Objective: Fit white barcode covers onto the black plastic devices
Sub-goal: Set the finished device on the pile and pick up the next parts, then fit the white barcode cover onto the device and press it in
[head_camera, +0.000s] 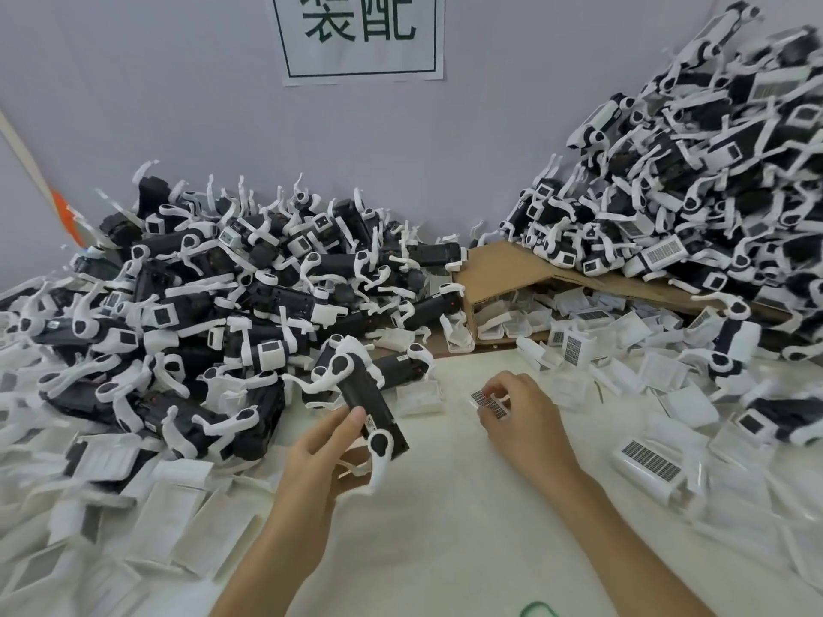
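At the tabletop's [445, 541] front edge, a person's left grip [327, 452] wraps thumb and fingers round a black device [372, 405]. The device's long axis tilts from far-left down to near-right, and a white clip curls off its near end. Just to the right, across a bare strip of tabletop, the right grip [523, 416] pinches a white barcode cover [489, 400] in its fingertips, code side up, its length roughly parallel with the device. The cover lies right of the device, so the fit likely turns on closing that sideways gap and lining up the two lengths. Fingers hide most of the cover, and which face of the device takes it cannot be made out. Loose covers [650, 460] litter the right edge. Beyond, a left pile [222, 305] and a right pile [712, 171] of devices rise along the far edge, the right one over cardboard [512, 269], beneath a sign [360, 37] cut off at the top.
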A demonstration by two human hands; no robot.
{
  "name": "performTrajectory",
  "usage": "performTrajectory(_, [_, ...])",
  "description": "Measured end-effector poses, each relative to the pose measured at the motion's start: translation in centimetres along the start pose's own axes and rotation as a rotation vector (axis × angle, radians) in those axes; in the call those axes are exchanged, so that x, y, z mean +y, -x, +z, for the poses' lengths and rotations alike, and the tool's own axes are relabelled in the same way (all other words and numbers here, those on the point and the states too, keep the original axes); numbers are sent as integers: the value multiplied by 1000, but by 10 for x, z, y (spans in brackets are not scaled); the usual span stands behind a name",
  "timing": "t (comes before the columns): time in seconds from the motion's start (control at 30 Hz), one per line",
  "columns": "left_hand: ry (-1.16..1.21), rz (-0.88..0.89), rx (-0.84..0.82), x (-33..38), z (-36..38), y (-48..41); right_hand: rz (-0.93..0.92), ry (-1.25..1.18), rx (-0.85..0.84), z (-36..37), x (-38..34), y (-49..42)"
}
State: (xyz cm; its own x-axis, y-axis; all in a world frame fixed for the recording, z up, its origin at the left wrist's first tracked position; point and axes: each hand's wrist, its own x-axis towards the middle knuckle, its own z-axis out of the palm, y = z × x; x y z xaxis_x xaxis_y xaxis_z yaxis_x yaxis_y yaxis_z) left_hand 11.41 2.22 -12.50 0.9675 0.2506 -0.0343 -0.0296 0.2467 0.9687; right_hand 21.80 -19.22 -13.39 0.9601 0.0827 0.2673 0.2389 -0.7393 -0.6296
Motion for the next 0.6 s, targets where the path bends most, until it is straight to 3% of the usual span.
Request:
performTrajectory(0.2, [26,-48,-70,5,0,4,12,54,-70,-1,-3,2])
performTrajectory(0.3, [7,-47,-92,3,0,3,4,40,-24,0,-4,2])
performTrajectory(0.4, [18,-36,-101,4,0,3,74,-360,36,-3,-10,1])
performTrajectory(0.5, [6,-36,-111,3,0,3,156,-802,-94,-7,-23,3])
performTrajectory(0.6, [-24,-45,-123,2,0,3,114,-956,-197,-7,-32,9])
